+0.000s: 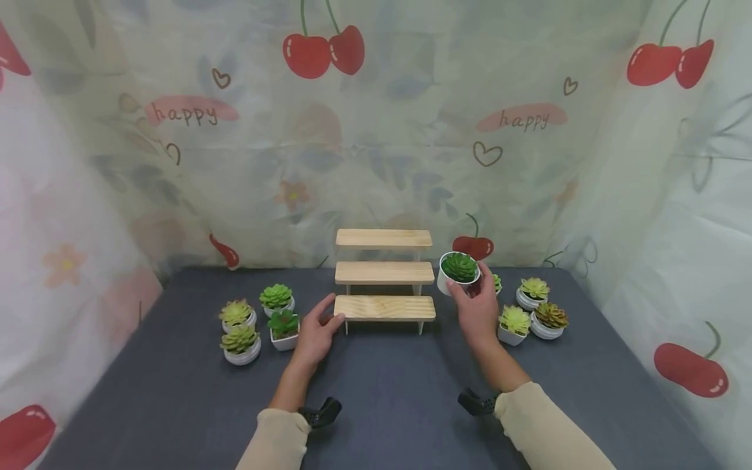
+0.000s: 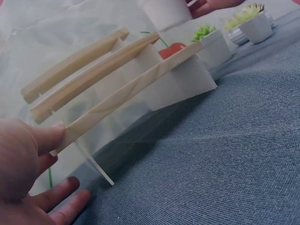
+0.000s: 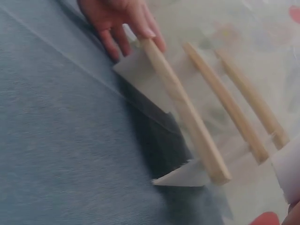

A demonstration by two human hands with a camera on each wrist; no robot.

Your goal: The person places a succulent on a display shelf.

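Observation:
A three-step wooden display stand (image 1: 384, 307) with pale board steps and white side supports stands in the middle of the table. My left hand (image 1: 317, 334) pinches the left end of its lowest step. In the left wrist view the thumb lies on the board (image 2: 126, 96), one finger is under it, and the other fingers are spread. My right hand (image 1: 478, 308) grips a white round pot with a dark green succulent (image 1: 460, 267), held up right of the stand. Only a strip of that pot (image 3: 287, 171) shows at the right wrist view's edge.
Several potted succulents stand left of the stand, among them a bright green one (image 1: 276, 297) and a square-potted one (image 1: 284, 328). More stand at the right, including a yellow-green one (image 1: 514, 323) and a brownish one (image 1: 549, 318). A cherry-printed cloth (image 1: 388, 163) hangs behind.

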